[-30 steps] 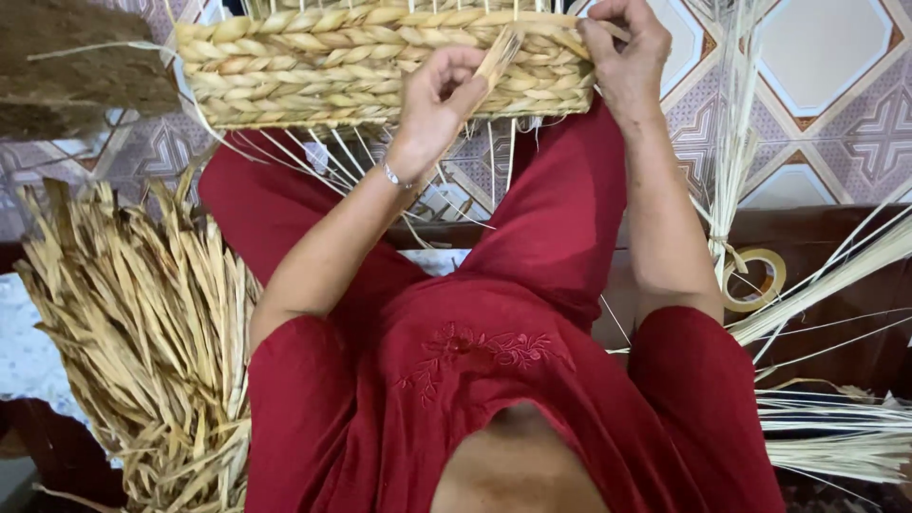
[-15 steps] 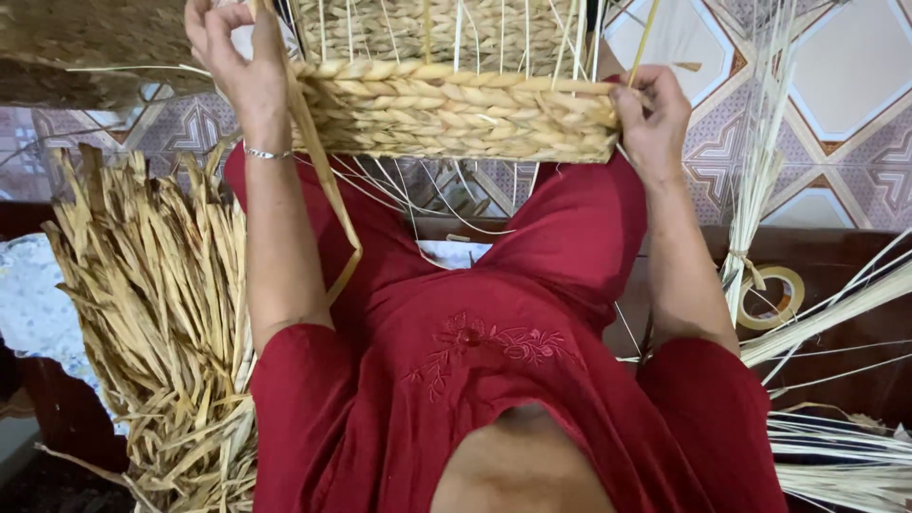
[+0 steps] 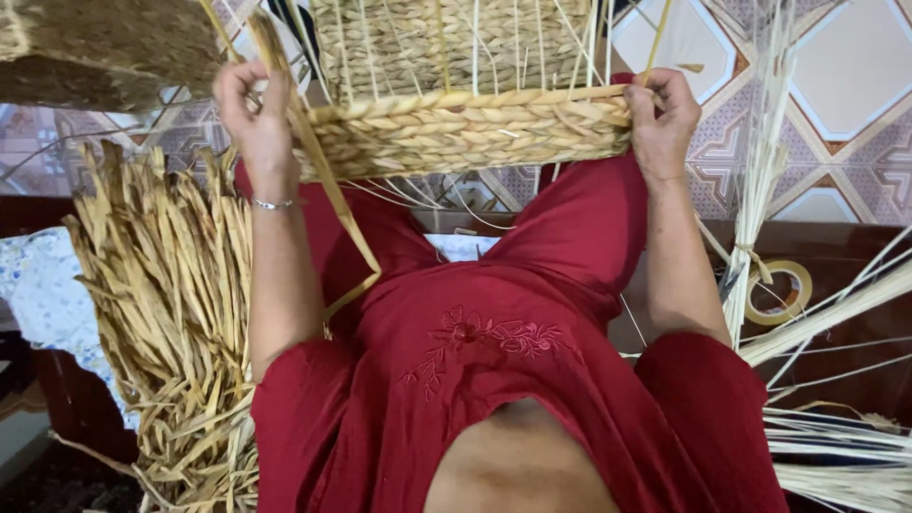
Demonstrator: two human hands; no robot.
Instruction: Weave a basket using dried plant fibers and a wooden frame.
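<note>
Currently mid-weave on the half-built rectangular basket of braided tan straw (image 3: pixel 465 128), which rests across my knees over the red trousers, its thin pale upright stakes (image 3: pixel 475 43) sticking up out of the finished braid rows and away from me. Beside my left leg lies the big loose heap of flat dried yellow-brown leaf strips (image 3: pixel 161 313), the feed stock, near enough to grab. On my right, a tied bundle of long pale reed stakes (image 3: pixel 760 180) stands on the patterned tile floor (image 3: pixel 845 76), with a small tan ring of tape (image 3: pixel 779 293) just beside it on the dark wooden bench edge. My left hand (image 3: pixel 249 114) is closed, pinching the long flat yellow weaving strip (image 3: pixel 323 180) at the basket's left corner; the strip trails down over my thigh and hangs loose. My right hand (image 3: pixel 660 114) is closed on the right end of the top braid row, thumb on the rim, steadying the frame. Step in hand, as I read it: turning the strip round the left corner to start another row. Next move calls for steady tension on the strip, keeping it flat, not twisted, and threading it between the stakes while the right hand stops the basket rotating. Slack tail could snag on my knee.
</note>
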